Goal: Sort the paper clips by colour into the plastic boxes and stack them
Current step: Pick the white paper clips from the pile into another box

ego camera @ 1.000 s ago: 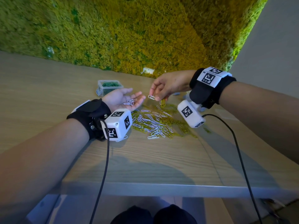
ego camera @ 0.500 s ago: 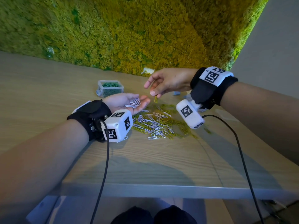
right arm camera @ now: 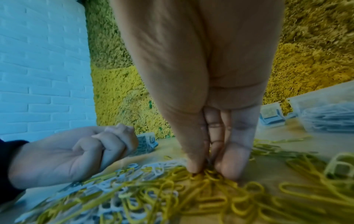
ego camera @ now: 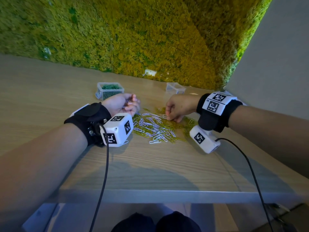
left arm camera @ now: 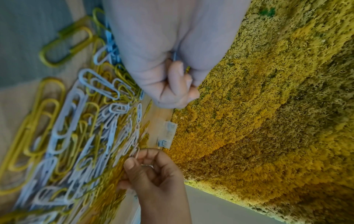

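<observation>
The left hand (ego camera: 123, 104) was curled shut around some white clips, just beside the pile of paper clips (ego camera: 157, 127) on the table (ego camera: 50, 91). The right hand (ego camera: 178, 108) reached down into the pile and pinched a white clip (ego camera: 164, 116) with its fingertips. Past the left hand stood a box of green clips (ego camera: 110, 90). Past the right hand stood a clear box (ego camera: 175, 87).
</observation>
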A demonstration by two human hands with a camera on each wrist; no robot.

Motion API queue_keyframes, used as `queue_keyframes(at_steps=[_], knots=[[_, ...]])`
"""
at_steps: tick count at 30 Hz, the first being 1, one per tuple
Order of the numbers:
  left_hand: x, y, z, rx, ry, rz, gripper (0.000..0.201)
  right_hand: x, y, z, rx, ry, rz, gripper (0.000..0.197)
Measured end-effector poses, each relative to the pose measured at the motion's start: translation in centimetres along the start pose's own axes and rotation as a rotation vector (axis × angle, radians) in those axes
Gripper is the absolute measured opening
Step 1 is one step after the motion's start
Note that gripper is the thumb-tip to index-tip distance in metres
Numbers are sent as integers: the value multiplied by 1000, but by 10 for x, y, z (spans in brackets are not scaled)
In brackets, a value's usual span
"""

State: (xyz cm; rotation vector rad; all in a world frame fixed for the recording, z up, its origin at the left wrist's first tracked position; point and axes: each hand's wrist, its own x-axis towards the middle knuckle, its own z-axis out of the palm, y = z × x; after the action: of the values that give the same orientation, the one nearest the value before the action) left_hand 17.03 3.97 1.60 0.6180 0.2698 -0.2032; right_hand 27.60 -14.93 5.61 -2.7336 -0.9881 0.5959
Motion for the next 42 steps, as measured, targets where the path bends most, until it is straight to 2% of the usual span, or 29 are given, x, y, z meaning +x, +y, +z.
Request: queue_keyframes(at_steps=[3,5,9,11,15,18,21,24,27,30,34,38,40,42], knots=[[1,0,0,18,-8,-1,34,-2,1,-8,-44,-31,-5,6],[1,-2,0,51,-17,8,29,-3,1,-15,12,-17,-27,6],[-1,-6,4,141,-67,-27,40,-5,-13,-24,559,63,-163,3],[-3,-8,6,145,-89,-50,46,-4,-22,-28,659,75,-197,9],[0,-5,4,18,-35,-28,33,3,-25,-23,366,49,-158,17],[3,-4,0,-36,-19,-29,36,9,-26,-6,132,-19,-150,27],[4,-3,-1,-48,-28,-36,37,14,-28,10,18,46,-198,27],[7,-1,-2,-39,-22,-38,40,17,-21,16,68,128,-186,18],[7,-2,-2,-36,-18,-24,38,14,-15,10,130,68,-167,14],[7,-2,-2,-21,23,52,37,12,-9,0,263,57,-145,6],[4,0,-1,-114,11,26,31,9,-10,-13,352,-44,-143,11],[3,3,-1,-242,-32,2,32,13,-20,-13,335,-20,-90,21],[3,5,-3,-247,-48,-20,30,15,-26,-5,322,-44,-68,20],[4,5,-5,-198,-36,-16,31,16,-30,2,160,-45,-104,19]])
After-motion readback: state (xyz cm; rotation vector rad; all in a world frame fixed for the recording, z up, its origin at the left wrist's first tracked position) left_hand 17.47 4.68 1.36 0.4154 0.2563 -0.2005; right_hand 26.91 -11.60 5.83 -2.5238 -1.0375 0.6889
